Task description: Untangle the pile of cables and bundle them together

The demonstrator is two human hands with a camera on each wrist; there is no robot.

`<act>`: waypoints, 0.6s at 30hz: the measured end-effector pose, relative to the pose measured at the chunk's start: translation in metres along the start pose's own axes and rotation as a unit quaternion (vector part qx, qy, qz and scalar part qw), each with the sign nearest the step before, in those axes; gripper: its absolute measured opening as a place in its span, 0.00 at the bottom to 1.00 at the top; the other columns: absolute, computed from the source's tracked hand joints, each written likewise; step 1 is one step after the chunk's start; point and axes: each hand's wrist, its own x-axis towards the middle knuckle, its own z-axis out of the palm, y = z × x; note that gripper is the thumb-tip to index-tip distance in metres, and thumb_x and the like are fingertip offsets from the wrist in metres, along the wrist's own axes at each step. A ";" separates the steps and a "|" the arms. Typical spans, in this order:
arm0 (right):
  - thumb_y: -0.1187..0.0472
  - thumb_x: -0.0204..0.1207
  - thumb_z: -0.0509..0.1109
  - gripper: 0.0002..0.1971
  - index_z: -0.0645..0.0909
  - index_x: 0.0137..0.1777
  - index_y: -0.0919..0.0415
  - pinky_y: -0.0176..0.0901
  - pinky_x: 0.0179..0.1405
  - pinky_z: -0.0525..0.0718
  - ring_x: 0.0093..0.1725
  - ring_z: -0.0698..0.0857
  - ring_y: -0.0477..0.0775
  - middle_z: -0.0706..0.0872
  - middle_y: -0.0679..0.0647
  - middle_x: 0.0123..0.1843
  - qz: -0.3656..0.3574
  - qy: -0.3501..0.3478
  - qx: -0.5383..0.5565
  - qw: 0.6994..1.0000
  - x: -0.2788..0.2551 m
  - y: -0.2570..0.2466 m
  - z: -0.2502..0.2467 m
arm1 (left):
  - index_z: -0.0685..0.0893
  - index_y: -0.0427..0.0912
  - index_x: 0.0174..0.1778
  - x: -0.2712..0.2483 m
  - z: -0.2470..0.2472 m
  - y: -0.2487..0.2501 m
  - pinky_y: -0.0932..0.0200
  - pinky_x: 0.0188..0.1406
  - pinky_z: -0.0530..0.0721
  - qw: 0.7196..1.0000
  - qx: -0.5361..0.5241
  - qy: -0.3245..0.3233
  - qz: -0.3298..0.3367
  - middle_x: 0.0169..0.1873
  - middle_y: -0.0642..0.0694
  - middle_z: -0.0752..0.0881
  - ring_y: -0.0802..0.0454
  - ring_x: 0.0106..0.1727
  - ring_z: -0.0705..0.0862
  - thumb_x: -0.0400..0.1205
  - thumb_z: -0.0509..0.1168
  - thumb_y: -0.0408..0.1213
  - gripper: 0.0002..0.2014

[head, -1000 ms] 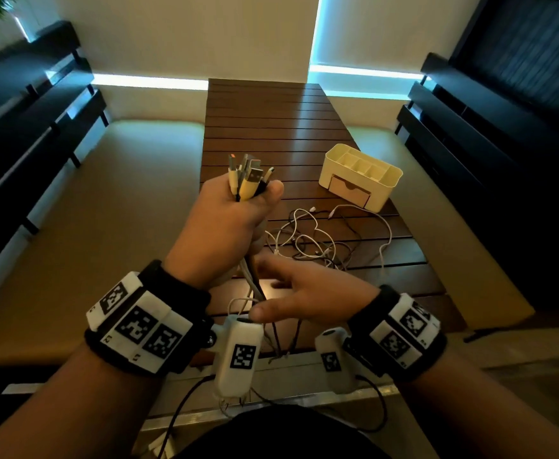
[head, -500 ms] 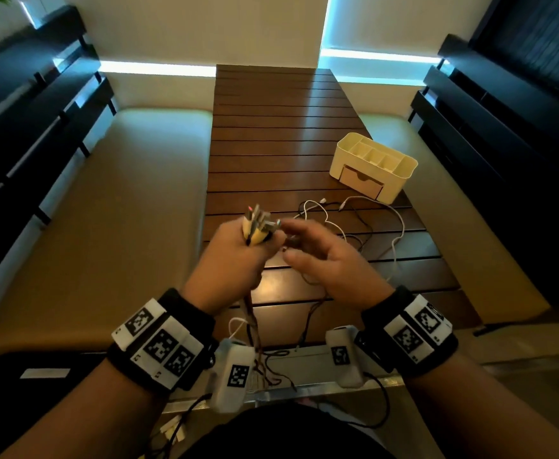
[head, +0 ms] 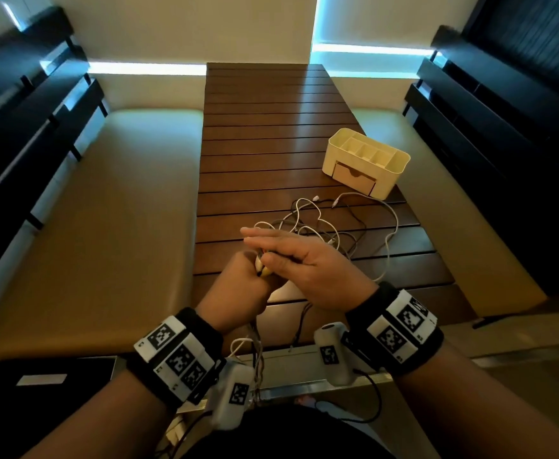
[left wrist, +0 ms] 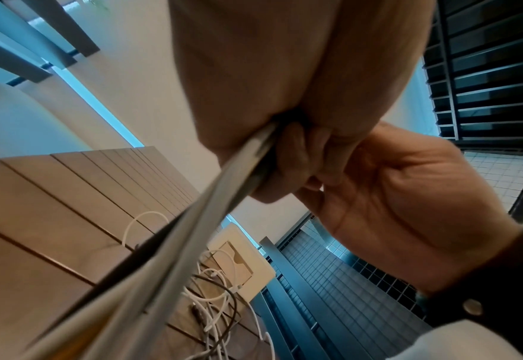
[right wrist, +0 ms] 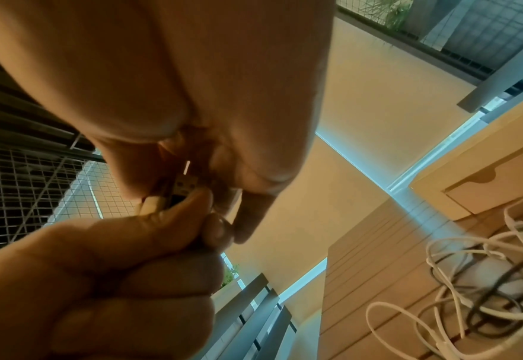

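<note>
My left hand [head: 245, 283] grips a bundle of cable ends just above the near part of the wooden table [head: 264, 127]. Yellow and black plug tips [head: 262, 270] poke out of the top of the fist. My right hand [head: 271, 241] lies over those tips with its fingers straight, its thumb beside them. In the right wrist view a USB plug [right wrist: 186, 185] shows between the right palm and the left hand [right wrist: 106, 280]. The gripped cables [left wrist: 211, 214] run taut out of the left fist and hang past the table edge [head: 258, 346]. The loose white and dark cable pile [head: 331, 231] lies on the table.
A cream desk organiser [head: 365, 160] with a small drawer stands on the table beyond the pile, to the right. Padded benches [head: 105, 226] run along both sides of the table, backed by dark slatted rails [head: 23, 127]. The far half of the table is bare wood.
Both hands came down toward the table. My right hand rose from the cables below the left fist and now lies flat over the plug tips.
</note>
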 end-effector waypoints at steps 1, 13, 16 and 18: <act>0.63 0.86 0.62 0.19 0.77 0.76 0.57 0.40 0.79 0.69 0.79 0.70 0.37 0.75 0.46 0.80 -0.002 -0.011 -0.003 1.000 0.001 0.001 -0.004 | 0.83 0.36 0.38 0.002 0.001 0.001 0.58 0.19 0.67 1.000 -0.002 0.000 0.001 0.18 0.53 0.76 0.58 0.19 0.70 0.84 0.63 0.26 0.09; 0.55 0.81 0.70 0.13 0.83 0.65 0.46 0.37 0.60 0.82 0.61 0.84 0.45 0.85 0.45 0.62 0.290 0.001 -0.054 0.955 -0.032 0.115 -0.033 | 0.71 0.48 0.30 0.033 -0.007 -0.006 0.57 0.23 0.64 0.995 -0.037 0.071 -0.056 0.20 0.50 0.66 0.53 0.20 0.62 0.86 0.65 0.42 0.18; 0.53 0.81 0.71 0.14 0.84 0.65 0.48 0.43 0.65 0.80 0.62 0.83 0.46 0.85 0.45 0.63 0.324 -0.127 -0.161 0.924 -0.041 0.145 -0.026 | 0.74 0.53 0.26 0.038 -0.004 -0.004 0.53 0.25 0.66 0.994 -0.023 0.087 -0.055 0.22 0.47 0.66 0.50 0.22 0.63 0.86 0.63 0.47 0.20; 0.55 0.80 0.73 0.14 0.84 0.65 0.49 0.44 0.66 0.81 0.64 0.82 0.46 0.84 0.44 0.62 0.311 -0.126 -0.152 0.929 -0.041 0.151 -0.024 | 0.76 0.53 0.25 0.041 0.000 0.000 0.52 0.25 0.75 0.993 0.011 0.107 -0.050 0.20 0.45 0.71 0.49 0.20 0.70 0.85 0.61 0.52 0.21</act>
